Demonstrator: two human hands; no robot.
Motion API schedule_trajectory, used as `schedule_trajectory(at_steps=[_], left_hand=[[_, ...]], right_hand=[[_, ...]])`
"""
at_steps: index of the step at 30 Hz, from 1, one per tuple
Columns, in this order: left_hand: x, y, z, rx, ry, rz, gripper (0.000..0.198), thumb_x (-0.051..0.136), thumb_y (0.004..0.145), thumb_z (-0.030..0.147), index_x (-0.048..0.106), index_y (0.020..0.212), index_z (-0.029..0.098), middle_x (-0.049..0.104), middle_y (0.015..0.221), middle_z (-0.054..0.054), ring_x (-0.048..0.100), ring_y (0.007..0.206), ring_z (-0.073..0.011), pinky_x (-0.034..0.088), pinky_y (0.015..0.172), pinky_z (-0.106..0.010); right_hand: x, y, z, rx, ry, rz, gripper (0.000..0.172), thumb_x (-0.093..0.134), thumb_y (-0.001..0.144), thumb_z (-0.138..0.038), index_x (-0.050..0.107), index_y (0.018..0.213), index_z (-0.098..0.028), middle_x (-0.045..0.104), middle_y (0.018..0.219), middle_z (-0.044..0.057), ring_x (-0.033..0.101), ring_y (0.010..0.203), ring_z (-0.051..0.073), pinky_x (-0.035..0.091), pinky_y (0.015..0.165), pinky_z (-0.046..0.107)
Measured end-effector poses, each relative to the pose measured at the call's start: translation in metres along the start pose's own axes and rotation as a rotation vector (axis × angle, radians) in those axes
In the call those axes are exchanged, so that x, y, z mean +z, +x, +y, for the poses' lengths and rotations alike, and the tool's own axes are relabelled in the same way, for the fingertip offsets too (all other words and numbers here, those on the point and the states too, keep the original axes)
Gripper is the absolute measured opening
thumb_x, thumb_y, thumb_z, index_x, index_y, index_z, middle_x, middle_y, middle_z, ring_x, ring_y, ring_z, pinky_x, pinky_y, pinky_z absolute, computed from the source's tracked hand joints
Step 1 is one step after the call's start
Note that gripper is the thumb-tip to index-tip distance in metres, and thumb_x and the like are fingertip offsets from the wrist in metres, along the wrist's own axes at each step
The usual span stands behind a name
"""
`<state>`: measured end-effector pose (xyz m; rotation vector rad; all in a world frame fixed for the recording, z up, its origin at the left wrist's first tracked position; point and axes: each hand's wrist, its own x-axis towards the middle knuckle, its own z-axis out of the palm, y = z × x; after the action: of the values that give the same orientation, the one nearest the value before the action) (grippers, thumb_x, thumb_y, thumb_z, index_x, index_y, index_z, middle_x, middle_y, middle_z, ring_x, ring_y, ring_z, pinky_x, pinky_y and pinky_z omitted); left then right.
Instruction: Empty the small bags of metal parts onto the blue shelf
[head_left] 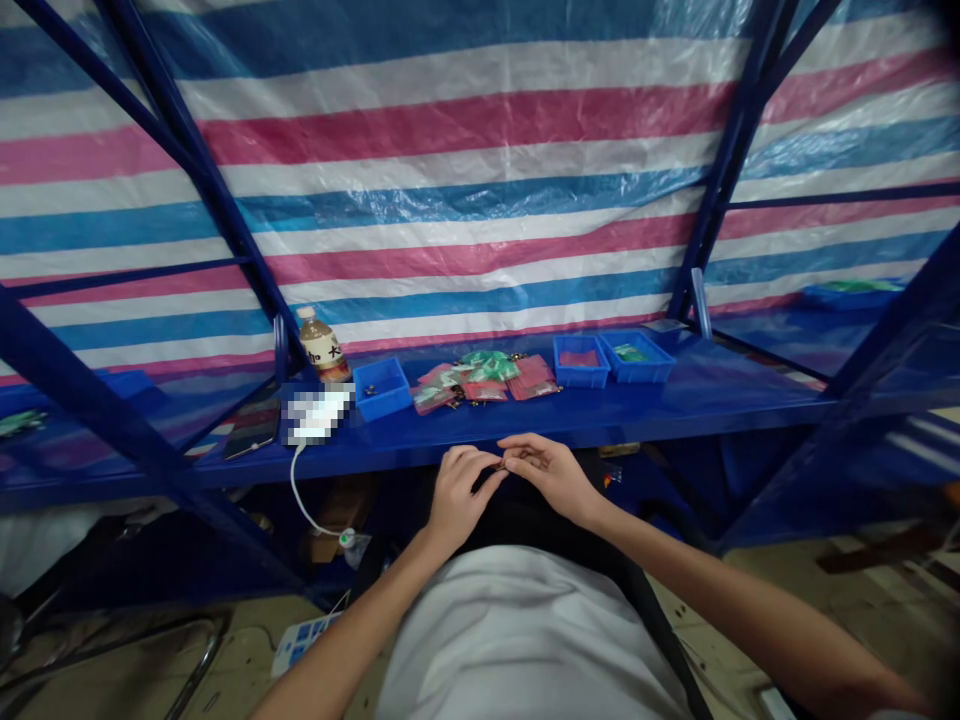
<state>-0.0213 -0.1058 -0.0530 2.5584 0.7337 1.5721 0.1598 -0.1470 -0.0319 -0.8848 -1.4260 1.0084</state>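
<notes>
My left hand [463, 492] and my right hand [551, 472] meet above my lap, just in front of the shelf edge. The fingertips of both are pinched together around something small and brownish, too small to name. More small brownish pieces seem to lie in the curl of my right hand. Beyond the hands, on the blue shelf [480, 428], lies a pile of small pink packets [532, 377] and green packets [489, 366], with little metal-looking bits among them.
Left of the pile stand a blue bin [382, 388] with a few small parts, a drink bottle [324, 345] and a phone [253, 428]. To the right are a blue bin with pink packets [580, 361] and one with green contents [639, 357]. Blue posts [217, 215] flank the shelf.
</notes>
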Motion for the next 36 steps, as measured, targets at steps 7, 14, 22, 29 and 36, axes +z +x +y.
schedule_trajectory(at_steps=[7,14,22,29,36], left_hand=[[-0.001,0.002,-0.001,0.049,-0.062,0.028,0.012,0.068,0.087,0.015,0.067,0.097,0.021,0.07,0.091,-0.002,0.058,0.089,-0.018,0.05,0.082,-0.034],[-0.002,0.002,-0.004,0.02,-0.045,0.034,0.012,0.068,0.087,0.015,0.067,0.098,0.021,0.07,0.09,-0.002,0.059,0.089,-0.0176,0.05,0.082,-0.033],[-0.003,0.003,-0.003,0.076,-0.019,0.043,0.018,0.068,0.088,0.018,0.07,0.105,0.023,0.069,0.092,-0.004,0.06,0.089,-0.0181,0.052,0.082,-0.034],[-0.002,0.003,-0.003,0.093,-0.003,0.042,0.019,0.069,0.086,0.015,0.07,0.104,0.023,0.068,0.092,-0.004,0.06,0.088,-0.0177,0.052,0.08,-0.033],[-0.018,0.016,-0.01,0.113,0.092,0.11,0.02,0.071,0.083,0.013,0.069,0.101,0.022,0.069,0.093,-0.004,0.061,0.09,-0.0185,0.051,0.085,-0.034]], right_hand=[[-0.003,0.002,0.002,0.051,0.018,0.02,0.036,0.075,0.079,-0.043,0.069,0.106,-0.02,0.069,0.091,0.004,0.064,0.087,0.017,0.05,0.084,0.032],[-0.002,0.002,0.0,0.06,0.031,0.004,0.034,0.075,0.079,-0.043,0.071,0.103,-0.019,0.072,0.095,0.006,0.066,0.091,0.019,0.05,0.09,0.036],[-0.002,0.002,0.001,0.084,0.094,0.014,0.035,0.077,0.078,-0.042,0.07,0.104,-0.019,0.072,0.092,0.004,0.067,0.087,0.017,0.052,0.087,0.034],[-0.001,0.003,0.002,0.105,0.095,0.01,0.037,0.078,0.076,-0.043,0.069,0.103,-0.019,0.072,0.09,0.003,0.067,0.085,0.017,0.051,0.085,0.034],[-0.004,0.003,0.001,0.107,-0.03,-0.002,0.039,0.07,0.083,-0.045,0.065,0.112,-0.018,0.073,0.093,0.006,0.066,0.083,0.017,0.049,0.07,0.029]])
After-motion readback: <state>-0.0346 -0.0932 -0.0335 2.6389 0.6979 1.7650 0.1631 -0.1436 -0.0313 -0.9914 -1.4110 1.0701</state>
